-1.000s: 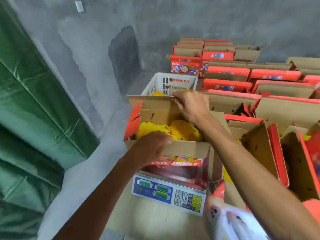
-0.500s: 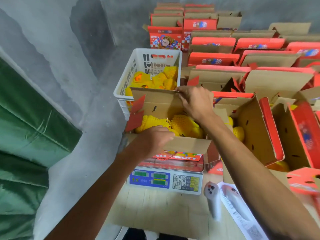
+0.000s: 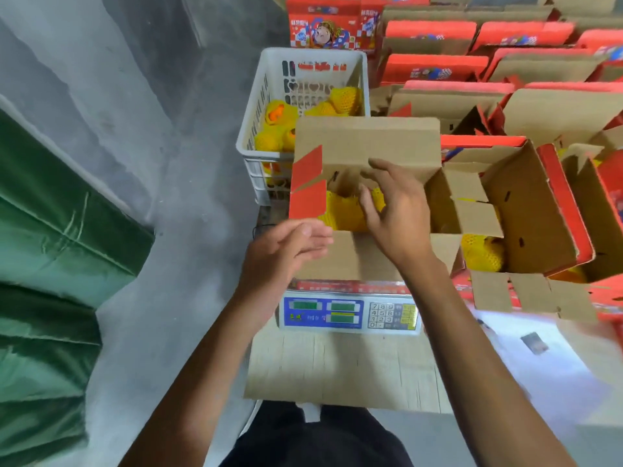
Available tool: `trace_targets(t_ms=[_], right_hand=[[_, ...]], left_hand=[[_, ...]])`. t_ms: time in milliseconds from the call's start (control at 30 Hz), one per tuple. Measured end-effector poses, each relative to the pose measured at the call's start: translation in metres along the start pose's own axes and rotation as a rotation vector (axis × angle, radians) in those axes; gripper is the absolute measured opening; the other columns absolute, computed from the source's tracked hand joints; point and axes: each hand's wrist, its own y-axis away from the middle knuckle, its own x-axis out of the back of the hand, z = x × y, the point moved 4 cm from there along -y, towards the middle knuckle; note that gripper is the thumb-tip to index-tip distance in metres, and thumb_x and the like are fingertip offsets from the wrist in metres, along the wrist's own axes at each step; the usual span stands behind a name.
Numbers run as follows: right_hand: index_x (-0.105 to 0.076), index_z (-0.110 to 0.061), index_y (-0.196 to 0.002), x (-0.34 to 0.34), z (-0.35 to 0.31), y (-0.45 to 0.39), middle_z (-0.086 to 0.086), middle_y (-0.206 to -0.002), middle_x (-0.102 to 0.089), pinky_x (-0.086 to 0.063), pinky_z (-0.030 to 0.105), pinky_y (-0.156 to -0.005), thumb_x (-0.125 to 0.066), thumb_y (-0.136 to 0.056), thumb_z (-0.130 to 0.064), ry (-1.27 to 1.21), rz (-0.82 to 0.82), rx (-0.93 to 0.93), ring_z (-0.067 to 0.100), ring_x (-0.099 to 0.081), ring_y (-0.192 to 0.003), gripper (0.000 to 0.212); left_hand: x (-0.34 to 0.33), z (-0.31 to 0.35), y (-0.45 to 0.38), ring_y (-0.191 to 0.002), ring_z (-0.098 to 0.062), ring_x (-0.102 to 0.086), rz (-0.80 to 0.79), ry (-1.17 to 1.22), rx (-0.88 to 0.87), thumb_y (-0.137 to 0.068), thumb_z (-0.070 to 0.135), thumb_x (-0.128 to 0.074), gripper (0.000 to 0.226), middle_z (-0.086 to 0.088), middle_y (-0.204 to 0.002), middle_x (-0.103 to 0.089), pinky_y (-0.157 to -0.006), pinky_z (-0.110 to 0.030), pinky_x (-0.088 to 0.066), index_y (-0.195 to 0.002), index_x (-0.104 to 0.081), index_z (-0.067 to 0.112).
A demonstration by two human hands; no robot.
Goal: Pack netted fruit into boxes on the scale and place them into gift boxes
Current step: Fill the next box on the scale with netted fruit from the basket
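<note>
A cardboard gift box (image 3: 367, 139) with red outer faces stands on the digital scale (image 3: 349, 313), its flaps up. Yellow netted fruit (image 3: 340, 210) lies inside it. My right hand (image 3: 394, 210) hovers over the box's opening with fingers spread, holding nothing. My left hand (image 3: 283, 251) is at the box's near left corner, fingers straight, beside the near flap. Behind the box stands a white plastic crate (image 3: 266, 106) with more netted fruit (image 3: 344, 99).
An open gift box (image 3: 526, 203) with netted fruit sits right of the scale. Rows of red gift boxes (image 3: 431, 32) fill the back right. A cardboard sheet (image 3: 337, 369) lies under the scale. Green tarpaulin (image 3: 50, 251) hangs on the left over grey concrete floor.
Both hands have let go of the box flaps. My right hand came back from the far flap to above the fruit; my left hand lifted off the near flap. The camera tilted downward.
</note>
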Motion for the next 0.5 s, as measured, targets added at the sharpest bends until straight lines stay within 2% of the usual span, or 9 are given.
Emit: trace_targets(t_ms=[67, 133, 200, 300, 400, 500], right_hand=[[-0.071, -0.006, -0.117, -0.005, -0.006, 0.016, 0.010, -0.127, -0.068, -0.047, 0.048, -0.101, -0.060, -0.101, -0.021, -0.017, 0.004, -0.065, 0.032, -0.063, -0.117, 0.025], [-0.072, -0.006, -0.117, -0.007, -0.012, 0.027, 0.010, -0.126, -0.069, -0.046, 0.049, -0.102, -0.061, -0.101, -0.020, -0.024, 0.013, -0.117, 0.032, -0.063, -0.118, 0.024], [-0.072, -0.006, -0.118, -0.010, -0.017, 0.034, 0.010, -0.127, -0.069, -0.044, 0.050, -0.104, -0.062, -0.101, -0.019, -0.021, -0.002, -0.176, 0.032, -0.062, -0.120, 0.024], [-0.072, -0.006, -0.119, -0.017, -0.024, 0.040, 0.010, -0.128, -0.069, -0.044, 0.050, -0.104, -0.060, -0.101, -0.020, -0.036, -0.053, -0.210, 0.032, -0.062, -0.121, 0.025], [-0.072, -0.006, -0.118, -0.019, -0.028, 0.039, 0.009, -0.126, -0.069, -0.045, 0.051, -0.103, -0.060, -0.101, -0.020, -0.037, -0.067, -0.201, 0.032, -0.062, -0.120, 0.025], [-0.071, -0.006, -0.118, -0.016, -0.029, 0.037, 0.008, -0.123, -0.071, -0.046, 0.051, -0.101, -0.060, -0.101, -0.020, -0.052, -0.064, -0.205, 0.031, -0.063, -0.117, 0.024]], left_hand=[[0.022, -0.011, 0.009, -0.108, -0.029, -0.073, 0.059, 0.194, 0.090, -0.099, 0.029, -0.060, 0.027, -0.013, -0.110, -0.077, -0.087, -0.032, -0.060, -0.112, -0.070, 0.008], [0.042, -0.027, 0.017, -0.115, -0.027, -0.071, 0.104, 0.371, 0.197, -0.094, 0.043, -0.065, 0.045, -0.011, -0.120, -0.074, -0.089, -0.032, -0.059, -0.124, -0.065, 0.009], [0.056, -0.040, 0.024, -0.122, -0.026, -0.067, 0.104, 0.477, 0.268, -0.103, 0.046, -0.055, 0.048, -0.009, -0.130, -0.071, -0.091, -0.034, -0.059, -0.135, -0.058, 0.011], [0.070, -0.052, 0.031, -0.125, -0.024, -0.065, 0.109, 0.491, 0.311, -0.103, 0.049, -0.048, 0.051, -0.006, -0.135, -0.068, -0.094, -0.037, -0.058, -0.139, -0.056, 0.014], [0.080, -0.055, 0.033, -0.127, -0.022, -0.063, 0.109, 0.464, 0.296, -0.104, 0.052, -0.044, 0.052, -0.003, -0.138, -0.067, -0.100, -0.041, -0.052, -0.141, -0.054, 0.016], [0.085, -0.058, 0.031, -0.128, -0.022, -0.063, 0.122, 0.481, 0.286, -0.106, 0.052, -0.041, 0.052, -0.003, -0.139, -0.066, -0.100, -0.041, -0.051, -0.142, -0.053, 0.017]])
